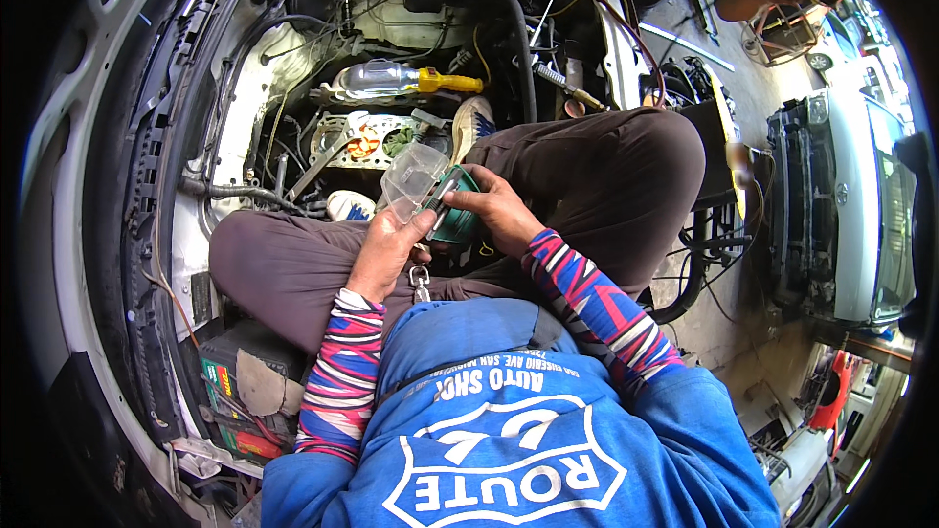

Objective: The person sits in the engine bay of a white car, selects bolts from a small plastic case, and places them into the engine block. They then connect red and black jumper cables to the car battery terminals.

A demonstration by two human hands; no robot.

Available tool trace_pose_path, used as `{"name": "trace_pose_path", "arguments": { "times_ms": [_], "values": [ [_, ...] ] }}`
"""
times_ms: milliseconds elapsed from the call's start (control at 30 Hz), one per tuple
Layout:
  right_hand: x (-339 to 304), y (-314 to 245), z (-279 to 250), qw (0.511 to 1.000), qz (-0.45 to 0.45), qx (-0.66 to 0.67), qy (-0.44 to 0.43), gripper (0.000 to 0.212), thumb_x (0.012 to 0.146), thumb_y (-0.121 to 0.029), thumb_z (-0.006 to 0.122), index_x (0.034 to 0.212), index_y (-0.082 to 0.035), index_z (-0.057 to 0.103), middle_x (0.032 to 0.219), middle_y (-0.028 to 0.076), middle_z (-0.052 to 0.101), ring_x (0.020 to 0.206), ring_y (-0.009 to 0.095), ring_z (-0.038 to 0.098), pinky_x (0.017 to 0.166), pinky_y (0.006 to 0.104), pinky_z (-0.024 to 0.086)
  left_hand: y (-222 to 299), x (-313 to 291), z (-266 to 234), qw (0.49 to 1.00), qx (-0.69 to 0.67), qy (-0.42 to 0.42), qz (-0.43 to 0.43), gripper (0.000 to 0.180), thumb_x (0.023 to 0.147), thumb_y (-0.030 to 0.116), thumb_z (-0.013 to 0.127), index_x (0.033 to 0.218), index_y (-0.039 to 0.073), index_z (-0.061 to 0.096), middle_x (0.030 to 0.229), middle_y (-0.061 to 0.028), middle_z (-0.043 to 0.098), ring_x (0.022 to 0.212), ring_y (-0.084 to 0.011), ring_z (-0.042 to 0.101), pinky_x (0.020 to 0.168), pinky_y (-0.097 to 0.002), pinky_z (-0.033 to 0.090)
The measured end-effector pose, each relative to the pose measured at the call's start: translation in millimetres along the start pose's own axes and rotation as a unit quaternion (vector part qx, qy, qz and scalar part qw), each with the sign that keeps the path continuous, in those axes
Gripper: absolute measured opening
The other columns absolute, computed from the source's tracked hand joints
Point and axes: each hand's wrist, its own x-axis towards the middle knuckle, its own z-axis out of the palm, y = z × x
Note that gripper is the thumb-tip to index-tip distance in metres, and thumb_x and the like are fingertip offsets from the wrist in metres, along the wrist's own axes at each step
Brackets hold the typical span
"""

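Bending forearms [597, 305] in pink-blue-white patterned sleeves [340, 381] inward; holding bare left hand [387, 249] and bare right hand [505, 210] close together; probably curling partly hidden left fingers [421, 253].

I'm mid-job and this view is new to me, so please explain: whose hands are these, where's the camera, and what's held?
No machine here: these are bare human hands. The person, seated in a vehicle's engine bay, wears a wide fisheye camera on the head, looking down. That gives this single picture; edges bend near its rim, and its left is the person's left. The left hand and right hand together hold a small green case with its clear lid open. Beyond them is a flat metal engine part, where an orange-patterned piece shows, then a yellow-handled lamp.
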Motion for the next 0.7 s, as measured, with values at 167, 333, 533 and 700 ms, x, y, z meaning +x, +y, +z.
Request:
{"name": "trace_pose_path", "arguments": {
  "times_ms": [167, 333, 533, 700],
  "values": [
    [1.1, -1.4, -0.8, 1.000, 0.009, 0.024, 0.001, 0.048, 0.093, -0.015, 0.072, 0.135, 0.001, 0.057, 0.114, 0.009, 0.070, 0.100, 0.016, 0.067, 0.089, 0.0303, 0.054, 0.8, 0.3, -0.7, 0.999, 0.006, -0.039, 0.014, 0.052, 0.096, 0.018, 0.073, 0.141, 0.002, 0.054, 0.103, -0.0053, 0.072, 0.077, -0.0120, 0.071, 0.058, -0.0205, 0.055],
    [0.4, -3.6, -1.0, 0.997, 0.013, 0.081, 0.006, 0.042, 0.095, -0.015, 0.069, 0.133, 0.000, 0.058, 0.113, 0.009, 0.070, 0.100, 0.017, 0.067, 0.091, 0.0307, 0.054, 1.5, -1.7, -0.9, 0.998, 0.014, -0.057, 0.024, 0.057, 0.095, 0.013, 0.072, 0.147, 0.002, 0.049, 0.102, -0.0059, 0.071, 0.076, -0.0117, 0.070, 0.066, -0.0234, 0.057],
    [4.2, -4.3, -3.0, 0.995, 0.002, 0.102, -0.006, 0.034, 0.100, -0.019, 0.061, 0.129, -0.001, 0.061, 0.112, 0.008, 0.071, 0.100, 0.018, 0.069, 0.092, 0.0323, 0.054, -1.6, -1.3, -0.2, 0.999, -0.003, -0.039, 0.019, 0.057, 0.096, 0.011, 0.071, 0.148, 0.003, 0.049, 0.103, -0.0034, 0.069, 0.075, -0.0101, 0.067, 0.070, -0.0243, 0.057],
    [3.5, -3.9, -0.5, 0.995, -0.002, 0.103, -0.008, 0.033, 0.103, -0.020, 0.056, 0.129, -0.001, 0.061, 0.113, 0.009, 0.071, 0.101, 0.019, 0.070, 0.092, 0.0331, 0.055, -3.5, 0.0, -1.5, 0.999, -0.008, -0.028, 0.025, 0.054, 0.097, 0.012, 0.071, 0.146, 0.003, 0.051, 0.104, -0.0027, 0.069, 0.075, -0.0091, 0.067, 0.069, -0.0236, 0.057]
  ]
}}
